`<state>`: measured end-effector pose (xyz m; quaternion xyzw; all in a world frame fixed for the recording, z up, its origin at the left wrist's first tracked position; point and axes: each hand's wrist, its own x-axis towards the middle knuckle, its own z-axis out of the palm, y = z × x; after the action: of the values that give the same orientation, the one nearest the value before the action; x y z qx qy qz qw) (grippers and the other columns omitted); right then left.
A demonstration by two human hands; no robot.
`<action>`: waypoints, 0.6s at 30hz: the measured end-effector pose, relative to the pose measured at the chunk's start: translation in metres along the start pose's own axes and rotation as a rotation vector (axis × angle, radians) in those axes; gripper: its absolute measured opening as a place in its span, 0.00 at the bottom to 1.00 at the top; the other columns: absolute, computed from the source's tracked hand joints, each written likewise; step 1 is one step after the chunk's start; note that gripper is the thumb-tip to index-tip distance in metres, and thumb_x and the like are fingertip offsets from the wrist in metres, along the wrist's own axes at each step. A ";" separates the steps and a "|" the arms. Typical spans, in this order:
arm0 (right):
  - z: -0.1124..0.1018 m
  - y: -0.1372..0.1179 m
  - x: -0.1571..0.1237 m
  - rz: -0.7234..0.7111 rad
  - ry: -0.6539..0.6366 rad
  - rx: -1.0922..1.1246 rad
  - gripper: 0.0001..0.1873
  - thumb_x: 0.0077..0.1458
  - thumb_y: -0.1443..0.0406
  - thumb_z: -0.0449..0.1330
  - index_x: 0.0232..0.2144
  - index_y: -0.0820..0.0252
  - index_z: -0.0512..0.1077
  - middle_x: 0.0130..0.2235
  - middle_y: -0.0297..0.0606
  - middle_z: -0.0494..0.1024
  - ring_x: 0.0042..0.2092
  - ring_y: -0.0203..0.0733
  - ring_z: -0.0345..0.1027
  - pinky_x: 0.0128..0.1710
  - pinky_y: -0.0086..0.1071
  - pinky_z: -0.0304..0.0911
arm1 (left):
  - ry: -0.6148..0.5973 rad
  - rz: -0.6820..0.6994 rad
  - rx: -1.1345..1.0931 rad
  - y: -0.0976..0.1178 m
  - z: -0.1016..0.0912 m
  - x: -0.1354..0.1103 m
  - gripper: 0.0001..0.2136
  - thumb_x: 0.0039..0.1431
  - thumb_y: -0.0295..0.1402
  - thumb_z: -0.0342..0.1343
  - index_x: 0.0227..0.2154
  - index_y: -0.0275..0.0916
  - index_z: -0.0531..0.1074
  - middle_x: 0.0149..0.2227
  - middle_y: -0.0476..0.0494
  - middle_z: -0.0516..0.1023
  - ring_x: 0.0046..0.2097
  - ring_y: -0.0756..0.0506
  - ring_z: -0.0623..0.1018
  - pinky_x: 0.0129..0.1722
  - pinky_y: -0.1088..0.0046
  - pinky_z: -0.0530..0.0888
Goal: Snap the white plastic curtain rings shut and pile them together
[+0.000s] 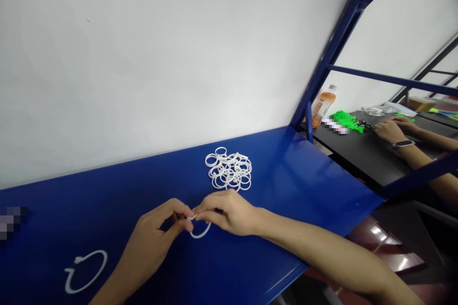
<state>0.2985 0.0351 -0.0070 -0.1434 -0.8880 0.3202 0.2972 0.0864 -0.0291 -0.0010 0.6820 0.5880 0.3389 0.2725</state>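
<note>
Between my two hands is a white plastic snap ring [201,236], its loop hanging just above or against the blue tabletop. My left hand [157,228] pinches one side of it near the top with thumb and fingertips. From the other side, my right hand [229,212] grips the ring close to the left fingertips, hiding part of it. Beyond my right hand lies a loose pile of similar white rings [231,171], apparently closed. One more white ring [86,271], with its ends apart, lies on the table left of my left forearm.
The blue table [143,176] meets a white wall [161,57] at its back edge. A blue metal frame [324,64] rises at the right. Beyond it, another person's hands [393,128] work at a black table [361,152] with green pieces [345,120] and a drink bottle [324,106].
</note>
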 end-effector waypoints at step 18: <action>-0.052 0.019 0.009 0.115 0.368 -0.356 0.10 0.68 0.61 0.55 0.41 0.59 0.74 0.39 0.40 0.79 0.40 0.39 0.73 0.43 0.34 0.68 | 0.185 0.113 0.432 -0.020 -0.034 0.001 0.22 0.59 0.59 0.48 0.40 0.49 0.77 0.42 0.46 0.81 0.43 0.41 0.79 0.47 0.63 0.73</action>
<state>0.3251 0.0788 0.0162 -0.2993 -0.8518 0.1440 0.4052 0.0477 -0.0256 0.0045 0.7225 0.6301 0.2810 0.0457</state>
